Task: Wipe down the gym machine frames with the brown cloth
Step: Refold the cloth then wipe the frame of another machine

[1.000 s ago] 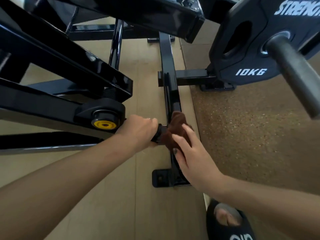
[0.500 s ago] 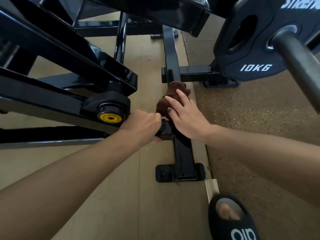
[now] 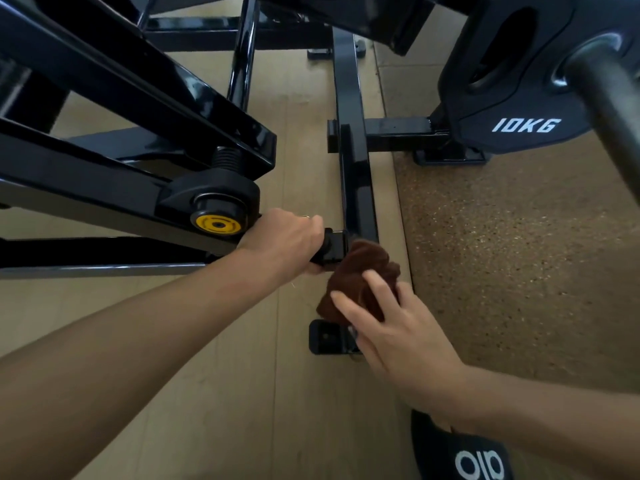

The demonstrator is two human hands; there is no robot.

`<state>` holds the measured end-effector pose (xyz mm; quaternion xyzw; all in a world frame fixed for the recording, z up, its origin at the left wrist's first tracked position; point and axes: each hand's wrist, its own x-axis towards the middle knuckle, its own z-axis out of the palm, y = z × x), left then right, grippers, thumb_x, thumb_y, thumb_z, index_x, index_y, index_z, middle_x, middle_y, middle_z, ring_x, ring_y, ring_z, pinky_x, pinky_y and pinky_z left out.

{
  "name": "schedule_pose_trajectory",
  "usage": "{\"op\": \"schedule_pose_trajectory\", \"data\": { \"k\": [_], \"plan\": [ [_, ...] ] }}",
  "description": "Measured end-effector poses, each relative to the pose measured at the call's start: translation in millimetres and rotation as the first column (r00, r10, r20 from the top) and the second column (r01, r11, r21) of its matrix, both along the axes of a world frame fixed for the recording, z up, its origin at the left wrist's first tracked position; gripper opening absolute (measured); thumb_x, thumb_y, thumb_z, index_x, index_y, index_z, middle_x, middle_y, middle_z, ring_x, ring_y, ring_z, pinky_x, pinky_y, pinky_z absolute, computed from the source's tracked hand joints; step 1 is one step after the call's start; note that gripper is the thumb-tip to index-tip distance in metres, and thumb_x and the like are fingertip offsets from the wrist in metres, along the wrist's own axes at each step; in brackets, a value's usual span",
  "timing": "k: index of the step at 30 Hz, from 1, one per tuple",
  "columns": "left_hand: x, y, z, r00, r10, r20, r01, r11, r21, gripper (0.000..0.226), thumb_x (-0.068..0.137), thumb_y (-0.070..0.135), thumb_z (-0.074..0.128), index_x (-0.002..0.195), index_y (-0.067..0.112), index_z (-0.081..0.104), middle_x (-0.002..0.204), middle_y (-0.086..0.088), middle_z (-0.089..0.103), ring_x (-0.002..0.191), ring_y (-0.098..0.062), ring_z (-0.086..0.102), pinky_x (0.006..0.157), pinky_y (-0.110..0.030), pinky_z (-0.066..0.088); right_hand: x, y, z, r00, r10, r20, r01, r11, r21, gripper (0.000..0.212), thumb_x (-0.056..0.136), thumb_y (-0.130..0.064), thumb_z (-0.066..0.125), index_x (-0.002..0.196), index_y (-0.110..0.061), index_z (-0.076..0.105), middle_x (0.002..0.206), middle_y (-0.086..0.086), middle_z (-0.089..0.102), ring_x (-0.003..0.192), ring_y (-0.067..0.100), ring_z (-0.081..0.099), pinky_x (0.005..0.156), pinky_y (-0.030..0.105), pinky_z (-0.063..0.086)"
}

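Our right hand (image 3: 398, 327) pressed the bunched brown cloth (image 3: 360, 275) onto the black floor rail (image 3: 356, 188) w/ fingers spread, near the rail's front end by its foot plate (image 3: 327, 337). Our left hand (image 3: 287, 244) was fisted round a black handle stub (image 3: 334, 249) just beside the cloth.

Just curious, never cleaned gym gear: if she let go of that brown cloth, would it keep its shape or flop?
Probably flop: the brown cloth is bunched in soft folds under the right hand. It looks light and plush, so it likely grips rather than slides on the glossy frame bar.
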<state>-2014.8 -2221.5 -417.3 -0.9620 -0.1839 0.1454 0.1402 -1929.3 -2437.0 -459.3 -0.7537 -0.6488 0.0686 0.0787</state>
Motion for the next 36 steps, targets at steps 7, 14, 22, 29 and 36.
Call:
{"op": "schedule_pose_trajectory", "data": {
  "k": [7,14,22,29,36],
  "plan": [
    [0,2,-3,1.000,-0.016,-0.003,0.016,1.000,-0.010,0.046,0.094,0.056,0.060,0.095,0.017,0.037,0.067,0.004,0.035,0.059,-0.020,0.048,0.046,-0.030,0.023,47,38,-1,0.988,-0.050,-0.145,0.058,0.997,0.057,0.051,0.106,-0.044,0.033,0.155,-0.029,0.031,0.152,0.010,0.030,0.112,0.025,0.048,0.090,0.043,0.054],
    [0,3,-9,0.999,-0.040,0.002,0.040,0.999,0.034,0.048,0.092,0.060,0.061,0.096,0.017,0.039,0.068,0.003,0.039,0.055,-0.019,0.045,0.047,-0.030,0.029,55,116,-2,0.975,-0.221,-0.035,0.223,0.968,0.112,0.050,0.106,-0.040,0.038,0.154,-0.029,0.031,0.155,0.015,0.027,0.115,0.034,0.046,0.094,0.047,0.049],
    [0,5,-7,0.999,-0.043,0.008,0.043,0.999,0.012,0.050,0.092,0.058,0.062,0.091,0.016,0.036,0.064,0.003,0.033,0.047,-0.017,0.035,0.043,-0.030,0.018,-5,-16,-1,0.998,0.056,-0.027,-0.056,0.998,0.007,0.054,0.098,-0.038,0.041,0.149,-0.023,0.045,0.145,0.024,0.042,0.100,0.039,0.057,0.078,0.048,0.060],
    [0,4,-9,1.000,-0.009,0.006,0.009,1.000,0.000,0.046,0.091,0.054,0.064,0.092,0.017,0.037,0.063,0.004,0.033,0.045,-0.015,0.031,0.042,-0.029,0.019,31,6,1,0.980,0.168,-0.109,-0.168,0.986,0.005,0.050,0.104,-0.042,0.034,0.151,-0.026,0.040,0.149,0.018,0.036,0.108,0.032,0.053,0.085,0.043,0.057],
    [4,2,-8,0.998,0.006,-0.063,-0.006,1.000,0.006,0.051,0.090,0.063,0.062,0.095,0.019,0.037,0.065,0.005,0.039,0.052,-0.017,0.048,0.048,-0.028,0.039,77,103,0,0.976,-0.062,-0.208,0.066,0.998,0.015,0.048,0.108,-0.036,0.036,0.155,-0.030,0.028,0.161,0.007,0.015,0.132,0.036,0.038,0.110,0.052,0.044]
  ]
}}
